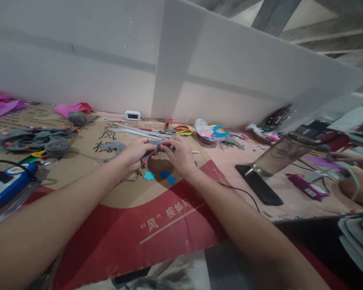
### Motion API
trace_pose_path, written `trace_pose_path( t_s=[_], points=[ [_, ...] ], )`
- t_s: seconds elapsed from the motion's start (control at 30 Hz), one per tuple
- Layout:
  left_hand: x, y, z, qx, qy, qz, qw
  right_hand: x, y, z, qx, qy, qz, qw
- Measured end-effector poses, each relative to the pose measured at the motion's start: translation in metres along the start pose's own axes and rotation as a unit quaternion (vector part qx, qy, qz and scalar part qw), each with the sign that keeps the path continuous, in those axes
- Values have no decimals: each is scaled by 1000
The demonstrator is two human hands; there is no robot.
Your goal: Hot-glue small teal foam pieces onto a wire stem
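In the head view, both forearms reach forward over a sheet of brown and red cardboard (pixel 124 225) spread on the bench (pixel 226 159); the left hand (pixel 135 155) and the right hand (pixel 180 156) meet near the middle of that sheet. Both hands are curled and pinched shut on a small grey felt piece (pixel 155 148); it is held between them just above the cardboard, the left hand at its left end and the right hand at its right end; its exact shape cannot be made out.

Just below the hands, two blue felt cut-outs (pixel 149 175) lie flat on the cardboard, close to each other. Beyond the hands lie scissors (pixel 183 130) with red and yellow handles; further back a small white clock (pixel 132 115) stands against the white wall (pixel 109 60).

To the left sits a ball of grey yarn (pixel 57 147); nearer the edge lies a blue and white tool (pixel 9 183). To the right a black phone (pixel 258 184) lies flat, with a clear bottle (pixel 280 155) just beside it and a purple device (pixel 305 188) near; at the far right edge another person's hand (pixel 355 189) rests on the bench.
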State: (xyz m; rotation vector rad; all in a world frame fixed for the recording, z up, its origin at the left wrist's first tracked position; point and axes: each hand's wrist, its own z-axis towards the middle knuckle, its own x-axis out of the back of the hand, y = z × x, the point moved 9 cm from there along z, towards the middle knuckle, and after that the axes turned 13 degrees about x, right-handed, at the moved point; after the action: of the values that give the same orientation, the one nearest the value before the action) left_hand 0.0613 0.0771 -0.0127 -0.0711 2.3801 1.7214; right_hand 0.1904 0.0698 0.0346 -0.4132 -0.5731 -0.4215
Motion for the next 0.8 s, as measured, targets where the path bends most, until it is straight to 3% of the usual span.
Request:
trace_pose_path(
  t_s=[0.23,0.47,0.8],
  points=[
    [0,2,-1,4,-6,-25,1000,5,-1,-1,4,13,2,1000],
    [3,3,-1,11,6,-53,999,7,-16,-3,58,-3,-32,998],
    [6,2,1,7,10,-48,999,5,-19,-3,57,-12,-44,997]
  ],
)
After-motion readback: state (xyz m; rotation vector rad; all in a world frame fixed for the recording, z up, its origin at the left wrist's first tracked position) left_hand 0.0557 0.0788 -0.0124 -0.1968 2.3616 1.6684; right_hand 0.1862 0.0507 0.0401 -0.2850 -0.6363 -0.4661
